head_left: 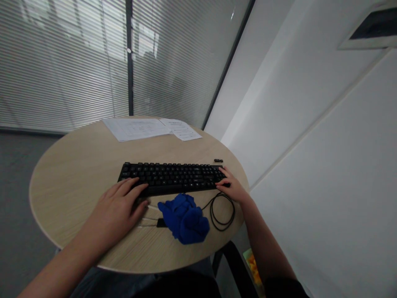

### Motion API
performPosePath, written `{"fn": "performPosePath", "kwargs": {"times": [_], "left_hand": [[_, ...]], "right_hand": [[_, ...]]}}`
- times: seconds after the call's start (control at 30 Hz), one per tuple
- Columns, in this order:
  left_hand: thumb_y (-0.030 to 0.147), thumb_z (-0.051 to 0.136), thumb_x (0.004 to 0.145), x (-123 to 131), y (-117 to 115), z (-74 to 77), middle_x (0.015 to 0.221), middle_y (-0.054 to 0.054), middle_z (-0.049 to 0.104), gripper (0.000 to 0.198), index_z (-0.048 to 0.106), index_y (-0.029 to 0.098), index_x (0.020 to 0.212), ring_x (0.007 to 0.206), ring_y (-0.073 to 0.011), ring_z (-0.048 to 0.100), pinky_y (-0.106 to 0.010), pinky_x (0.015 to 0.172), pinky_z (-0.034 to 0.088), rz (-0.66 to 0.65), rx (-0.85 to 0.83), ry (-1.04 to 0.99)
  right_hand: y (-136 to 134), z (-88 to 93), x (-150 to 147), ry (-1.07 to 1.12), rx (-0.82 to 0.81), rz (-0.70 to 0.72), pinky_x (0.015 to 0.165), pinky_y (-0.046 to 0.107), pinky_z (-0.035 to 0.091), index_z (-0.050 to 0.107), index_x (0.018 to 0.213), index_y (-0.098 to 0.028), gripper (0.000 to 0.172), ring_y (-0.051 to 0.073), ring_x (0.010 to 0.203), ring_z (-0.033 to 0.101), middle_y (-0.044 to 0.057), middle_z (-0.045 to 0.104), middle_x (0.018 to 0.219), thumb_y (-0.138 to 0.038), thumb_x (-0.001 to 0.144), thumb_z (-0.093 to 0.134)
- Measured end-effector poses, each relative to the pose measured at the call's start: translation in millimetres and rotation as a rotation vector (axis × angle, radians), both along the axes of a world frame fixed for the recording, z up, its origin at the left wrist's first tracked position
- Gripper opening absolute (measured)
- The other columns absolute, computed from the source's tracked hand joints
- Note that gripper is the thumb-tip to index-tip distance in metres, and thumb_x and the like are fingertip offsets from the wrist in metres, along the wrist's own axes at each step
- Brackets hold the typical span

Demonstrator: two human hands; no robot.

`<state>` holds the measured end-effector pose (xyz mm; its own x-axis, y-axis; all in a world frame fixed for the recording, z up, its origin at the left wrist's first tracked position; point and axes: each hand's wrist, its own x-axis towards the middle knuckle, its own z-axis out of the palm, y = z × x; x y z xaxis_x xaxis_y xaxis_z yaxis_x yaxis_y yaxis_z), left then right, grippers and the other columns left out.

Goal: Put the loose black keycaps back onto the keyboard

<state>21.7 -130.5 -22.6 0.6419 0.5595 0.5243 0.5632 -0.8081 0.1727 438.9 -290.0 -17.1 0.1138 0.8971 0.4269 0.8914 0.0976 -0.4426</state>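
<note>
A black keyboard (173, 178) lies across the middle of the round wooden table. My left hand (119, 207) rests at its left end, fingers spread over the edge and keys, holding nothing. At the right end, my right hand (231, 185) touches the keyboard with its fingers apart and curved over the corner; nothing shows between them. A crumpled blue cloth (186, 219) sits in front of the keyboard, between the hands. Thin light-coloured rods and a small black piece (161, 223) stick out from under its left side. A black cable (222, 229) lies coiled right of the cloth.
Printed papers (139, 127) lie at the table's far edge. A small black object (218, 160) sits behind the keyboard's right end. The table (68, 165) stands by a glass partition with blinds and a white wall (325, 186). A black chair armrest (237, 265) is below right.
</note>
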Motion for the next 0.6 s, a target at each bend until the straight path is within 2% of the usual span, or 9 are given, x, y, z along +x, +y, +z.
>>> {"fn": "performPosePath", "kwargs": {"times": [0.2,0.3,0.43,0.5,0.6], "left_hand": [[0.05,0.048,0.092,-0.8,-0.1,-1.1,0.139,-0.02,0.061,0.055,0.069,0.015,0.128,0.131,-0.04,0.055,-0.058,0.111,0.043,0.003,-0.006,-0.02],[0.05,0.047,0.093,-1.0,-1.6,-1.8,0.14,-0.021,0.06,0.055,0.068,0.014,0.129,0.13,-0.0395,0.055,-0.058,0.111,0.043,0.01,0.0,-0.004],[0.05,0.048,0.093,-0.7,-2.0,-3.9,0.141,-0.018,0.06,0.053,0.068,0.017,0.129,0.132,-0.039,0.054,-0.058,0.111,0.044,0.029,-0.013,-0.015],[0.05,0.048,0.092,-0.6,-1.1,-5.1,0.141,-0.018,0.06,0.053,0.068,0.017,0.129,0.133,-0.0389,0.053,-0.057,0.112,0.043,0.027,-0.014,-0.026],[0.05,0.049,0.091,-0.6,-0.1,-6.2,0.14,-0.017,0.062,0.052,0.069,0.018,0.127,0.133,-0.0393,0.053,-0.057,0.113,0.043,0.016,-0.02,-0.045]], "right_hand": [[0.2,8.6,8.9,-0.039,-0.024,0.074,0.123,0.061,0.027,0.083,0.093,-0.03,0.01,0.031,0.155,0.027,0.005,0.05,0.155,-0.032,0.085,0.077],[11.9,20.9,25.2,-0.022,0.072,0.071,0.122,0.06,0.031,0.082,0.096,-0.031,0.013,0.029,0.151,0.037,0.006,0.058,0.149,-0.035,0.089,0.073],[53.0,37.8,57.9,-0.01,0.218,-0.098,0.119,0.06,0.036,0.081,0.099,-0.029,0.015,0.027,0.141,0.051,0.008,0.07,0.132,-0.035,0.09,0.07],[78.3,43.2,73.2,-0.059,0.162,-0.174,0.119,0.059,0.036,0.081,0.096,-0.027,0.014,0.027,0.131,0.061,0.007,0.075,0.121,-0.029,0.084,0.074],[108.7,45.5,89.3,-0.147,-0.012,-0.267,0.114,0.055,0.044,0.081,0.094,-0.027,0.018,0.027,0.122,0.067,0.004,0.078,0.111,-0.02,0.078,0.076]]}}
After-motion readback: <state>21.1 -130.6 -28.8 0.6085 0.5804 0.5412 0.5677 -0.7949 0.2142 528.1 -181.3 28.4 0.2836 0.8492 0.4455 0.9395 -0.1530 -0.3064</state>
